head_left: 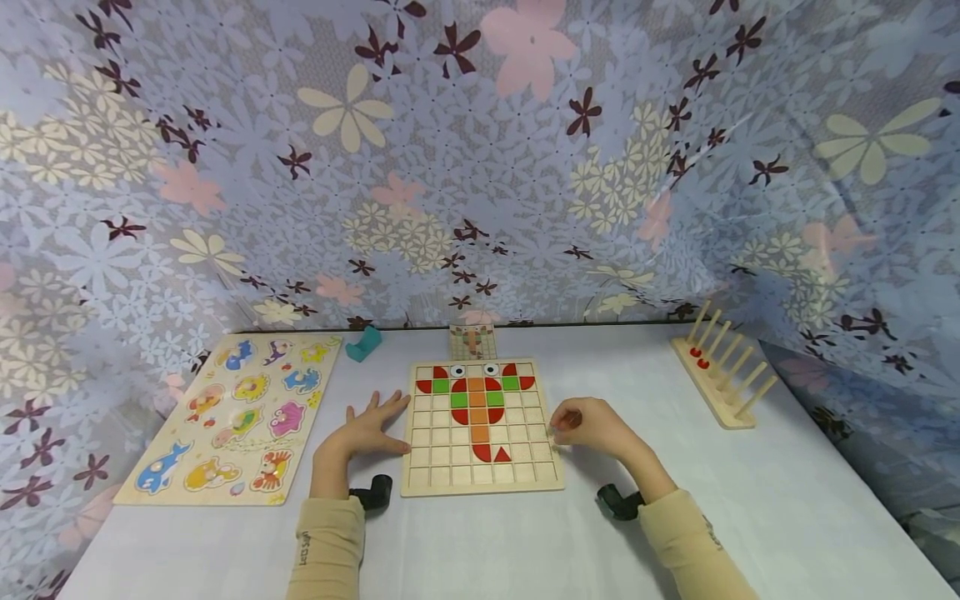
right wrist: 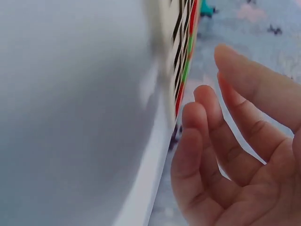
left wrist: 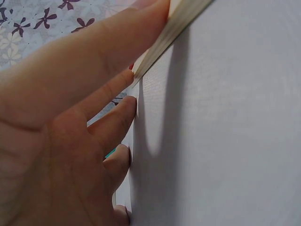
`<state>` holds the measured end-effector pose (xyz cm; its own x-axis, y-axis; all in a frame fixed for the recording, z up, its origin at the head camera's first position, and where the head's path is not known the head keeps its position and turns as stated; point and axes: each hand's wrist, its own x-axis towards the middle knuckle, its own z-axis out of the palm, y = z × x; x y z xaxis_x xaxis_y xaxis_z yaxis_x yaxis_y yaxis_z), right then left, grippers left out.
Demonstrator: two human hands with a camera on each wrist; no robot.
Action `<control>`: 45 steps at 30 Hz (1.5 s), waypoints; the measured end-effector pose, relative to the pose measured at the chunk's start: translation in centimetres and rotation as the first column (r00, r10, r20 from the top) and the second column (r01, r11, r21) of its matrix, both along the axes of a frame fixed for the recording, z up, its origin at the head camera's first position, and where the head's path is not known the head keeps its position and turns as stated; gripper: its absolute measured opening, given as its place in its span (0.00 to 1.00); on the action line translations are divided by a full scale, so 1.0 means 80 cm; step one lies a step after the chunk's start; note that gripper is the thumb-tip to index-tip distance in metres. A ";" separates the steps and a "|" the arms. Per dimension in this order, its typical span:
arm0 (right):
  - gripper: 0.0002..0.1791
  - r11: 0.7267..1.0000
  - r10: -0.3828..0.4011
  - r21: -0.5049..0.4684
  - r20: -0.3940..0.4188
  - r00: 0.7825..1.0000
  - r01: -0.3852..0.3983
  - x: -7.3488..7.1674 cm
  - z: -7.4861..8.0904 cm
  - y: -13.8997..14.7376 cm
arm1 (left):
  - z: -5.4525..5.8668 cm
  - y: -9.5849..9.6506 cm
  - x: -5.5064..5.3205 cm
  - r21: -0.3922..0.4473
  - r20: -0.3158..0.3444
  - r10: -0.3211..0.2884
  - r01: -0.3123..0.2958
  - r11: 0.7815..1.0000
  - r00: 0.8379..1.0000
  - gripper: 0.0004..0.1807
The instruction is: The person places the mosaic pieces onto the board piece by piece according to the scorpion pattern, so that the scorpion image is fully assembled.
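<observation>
A square wooden grid board (head_left: 442, 475) lies flat mid-table, with red, green and orange pieces and two eye pieces forming a figure on it. A red triangle (head_left: 502, 454) sits low on the grid, right of the orange column. My left hand (head_left: 369, 432) spreads its fingers at the board's left side; its thumb touches the wooden edge in the left wrist view. Beside the right edge is my right hand (head_left: 588, 425), fingers loosely bent. Nothing shows between its fingertips (right wrist: 225, 57) in the right wrist view. Behind the board stands a small patterned card (head_left: 473, 342).
At the left lies an animal puzzle board (head_left: 255, 450), with a teal block (head_left: 364, 343) near its upper corner. A wooden peg stand (head_left: 716, 385) with several upright pegs and two red beads is at the right. Floral cloth (head_left: 480, 208) hangs behind the table.
</observation>
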<state>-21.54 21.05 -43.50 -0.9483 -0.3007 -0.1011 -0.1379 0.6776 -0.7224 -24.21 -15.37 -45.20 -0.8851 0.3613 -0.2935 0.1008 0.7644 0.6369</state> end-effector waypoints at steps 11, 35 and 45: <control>0.12 0.981 -0.171 0.095 0.012 0.985 0.169 0.020 -0.004 0.062 | -0.002 -0.001 0.000 0.003 0.008 0.004 -0.004 1.000 1.000 0.50; 0.08 0.970 -0.199 0.157 0.062 0.978 0.187 0.018 -0.003 0.052 | -0.001 0.001 0.001 -0.008 -0.005 0.006 -0.006 1.000 1.000 0.50; 0.06 0.995 -0.092 -0.041 0.017 0.996 0.092 0.005 0.001 -0.014 | -0.001 0.001 0.000 -0.001 -0.004 0.012 -0.012 1.000 1.000 0.50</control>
